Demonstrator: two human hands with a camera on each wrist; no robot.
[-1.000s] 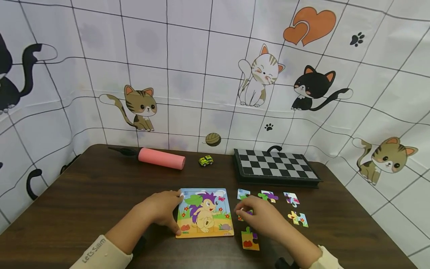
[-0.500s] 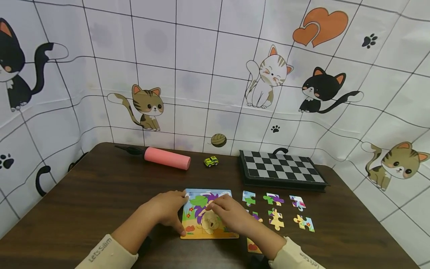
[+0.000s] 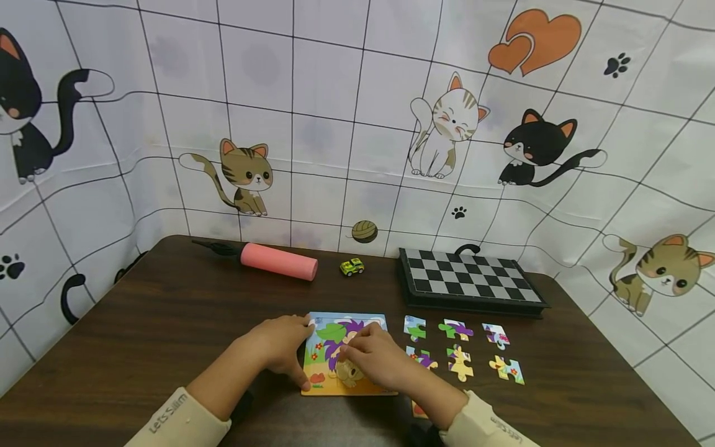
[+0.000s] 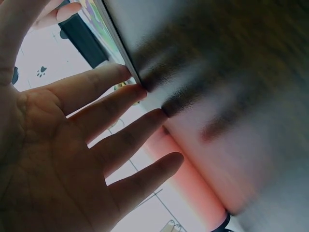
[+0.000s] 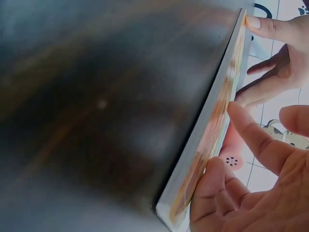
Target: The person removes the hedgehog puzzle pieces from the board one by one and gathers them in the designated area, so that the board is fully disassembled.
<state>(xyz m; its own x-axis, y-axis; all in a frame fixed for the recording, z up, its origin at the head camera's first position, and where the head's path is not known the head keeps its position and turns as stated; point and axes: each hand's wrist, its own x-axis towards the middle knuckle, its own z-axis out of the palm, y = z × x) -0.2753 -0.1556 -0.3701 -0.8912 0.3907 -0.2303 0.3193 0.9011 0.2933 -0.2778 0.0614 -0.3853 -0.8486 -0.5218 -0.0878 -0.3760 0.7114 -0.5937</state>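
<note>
A puzzle board with a purple-haired hedgehog picture lies flat on the dark wooden table. My left hand rests at its left edge, fingertips near the upper corner and thumb at the lower one. In the left wrist view, that hand's fingers are spread and straight. Over the board's right half, my right hand touches the picture. The right wrist view has its index fingertip on the board's face, with the thumb apart and the other fingers bent. No loose piece shows in either hand. Part of the picture is hidden beneath the right hand.
Several loose puzzle pieces lie in rows right of the board, one partly covered by the right forearm. Behind them sits a checkered chessboard box. A green toy car and a pink cylinder stand near the back edge.
My right hand has moved left from above the loose pieces onto the board's picture. The left hand keeps its place at the board's left edge. The head view has shifted slightly.
</note>
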